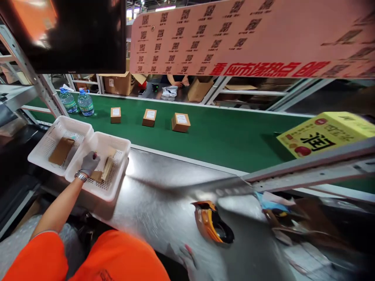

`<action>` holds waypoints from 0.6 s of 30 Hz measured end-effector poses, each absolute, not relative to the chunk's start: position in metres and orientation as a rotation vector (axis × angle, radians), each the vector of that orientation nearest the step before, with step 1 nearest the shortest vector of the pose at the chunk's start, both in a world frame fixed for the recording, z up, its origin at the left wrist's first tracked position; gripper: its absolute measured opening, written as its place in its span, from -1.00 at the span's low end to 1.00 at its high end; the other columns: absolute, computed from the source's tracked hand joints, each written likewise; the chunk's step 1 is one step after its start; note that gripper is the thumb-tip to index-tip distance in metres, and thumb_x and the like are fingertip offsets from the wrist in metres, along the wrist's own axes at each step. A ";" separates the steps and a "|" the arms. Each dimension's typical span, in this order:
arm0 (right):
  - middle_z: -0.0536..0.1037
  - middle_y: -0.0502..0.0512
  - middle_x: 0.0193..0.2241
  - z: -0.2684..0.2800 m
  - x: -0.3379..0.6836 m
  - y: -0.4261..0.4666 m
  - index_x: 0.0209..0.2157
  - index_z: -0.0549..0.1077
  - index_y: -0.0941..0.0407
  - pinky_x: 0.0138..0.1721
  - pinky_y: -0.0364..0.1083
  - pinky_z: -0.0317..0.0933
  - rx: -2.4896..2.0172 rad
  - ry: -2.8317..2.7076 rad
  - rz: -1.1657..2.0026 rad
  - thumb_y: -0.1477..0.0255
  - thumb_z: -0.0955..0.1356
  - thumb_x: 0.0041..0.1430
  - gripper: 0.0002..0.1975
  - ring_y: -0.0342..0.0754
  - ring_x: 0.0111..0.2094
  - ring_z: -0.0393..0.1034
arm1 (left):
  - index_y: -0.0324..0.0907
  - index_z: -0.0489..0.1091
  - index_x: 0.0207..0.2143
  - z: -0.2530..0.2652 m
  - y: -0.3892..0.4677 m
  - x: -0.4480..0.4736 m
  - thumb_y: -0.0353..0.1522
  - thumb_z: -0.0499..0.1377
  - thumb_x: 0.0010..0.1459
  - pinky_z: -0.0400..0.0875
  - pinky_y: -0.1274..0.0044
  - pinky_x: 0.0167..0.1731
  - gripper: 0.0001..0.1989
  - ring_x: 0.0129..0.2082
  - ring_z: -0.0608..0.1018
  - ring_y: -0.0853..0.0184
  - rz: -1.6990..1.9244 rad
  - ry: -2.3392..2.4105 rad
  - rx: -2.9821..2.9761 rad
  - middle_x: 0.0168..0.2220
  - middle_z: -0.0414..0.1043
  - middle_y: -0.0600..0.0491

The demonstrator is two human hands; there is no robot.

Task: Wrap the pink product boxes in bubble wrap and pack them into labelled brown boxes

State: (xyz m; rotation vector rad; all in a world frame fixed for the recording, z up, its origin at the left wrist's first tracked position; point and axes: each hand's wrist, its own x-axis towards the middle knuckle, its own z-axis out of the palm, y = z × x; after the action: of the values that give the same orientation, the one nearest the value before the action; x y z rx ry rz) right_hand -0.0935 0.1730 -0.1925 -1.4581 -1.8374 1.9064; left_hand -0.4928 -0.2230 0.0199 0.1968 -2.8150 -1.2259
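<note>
My left hand [90, 163], in a grey glove with a metal watch at the wrist, reaches into the nearer white perforated basket [126, 150]. Its fingers are curled, and whatever they hold is hidden beneath them. Close by in that basket lie a flat brown carton [96, 176] and a pale narrow pack [107, 168]. My right hand [188, 257], also gloved, is low at the table's front edge; it is smeared by motion, so its fingers are unclear. An orange-and-black tape dispenser [211, 222] lies beyond it on the metal table [152, 191].
Another white basket [43, 146] holds a brown carton [61, 151]. Across the green conveyor belt [216, 132] stand several small labelled boxes [181, 122], water bottles [85, 103] and a yellow carton [325, 134]. A metal rail [313, 168] juts in at right. A co-worker's hands [178, 80] show behind.
</note>
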 end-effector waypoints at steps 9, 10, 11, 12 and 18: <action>0.71 0.34 0.13 -0.061 -0.208 0.141 0.22 0.58 0.06 0.16 0.28 0.58 -0.228 -2.257 1.792 0.07 0.49 0.32 -0.44 0.25 0.08 0.68 | -0.17 0.51 -0.21 0.036 -0.134 -0.398 -0.14 0.48 -0.04 0.36 0.56 -0.40 -0.58 -0.49 0.43 0.42 -2.087 -2.195 0.125 -0.48 0.48 0.18; 0.67 0.34 0.19 -0.048 -0.214 0.134 0.28 0.55 0.05 0.20 0.28 0.56 -0.034 -2.318 1.589 0.12 0.49 0.36 -0.45 0.25 0.15 0.64 | -0.17 0.51 -0.25 0.035 -0.117 -0.386 -0.13 0.49 -0.06 0.36 0.56 -0.40 -0.59 -0.48 0.45 0.41 -2.140 -2.177 0.109 -0.48 0.49 0.17; 0.63 0.36 0.24 -0.038 -0.219 0.129 0.32 0.52 0.06 0.27 0.31 0.51 0.127 -2.347 1.382 0.17 0.50 0.37 -0.43 0.27 0.23 0.58 | -0.17 0.52 -0.30 0.034 -0.099 -0.375 -0.12 0.49 -0.06 0.35 0.56 -0.41 -0.61 -0.47 0.47 0.40 -2.188 -2.180 0.092 -0.47 0.51 0.14; 0.60 0.38 0.27 -0.030 -0.222 0.126 0.34 0.51 0.07 0.30 0.33 0.48 0.238 -2.368 1.186 0.21 0.50 0.37 -0.43 0.30 0.28 0.53 | -0.17 0.52 -0.35 0.032 -0.082 -0.365 -0.11 0.48 -0.05 0.35 0.55 -0.40 -0.63 -0.45 0.49 0.39 -2.230 -2.196 0.071 -0.46 0.54 0.11; 0.71 0.29 0.00 -0.033 -0.219 0.146 0.13 0.63 0.11 0.01 0.13 0.59 0.296 -2.493 0.906 0.46 0.29 0.52 -0.67 0.16 0.01 0.63 | -0.15 0.47 -0.49 0.012 -0.015 -0.328 -0.03 0.41 0.01 0.38 0.49 -0.36 -0.61 -0.45 0.54 0.33 -2.259 -2.356 -0.083 -0.49 0.57 0.04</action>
State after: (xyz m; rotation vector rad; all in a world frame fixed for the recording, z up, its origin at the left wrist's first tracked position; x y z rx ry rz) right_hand -0.2188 0.1464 -0.0329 0.2960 -2.4927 0.9060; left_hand -0.3276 -0.0146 0.0120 -0.0826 -2.3560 -2.2586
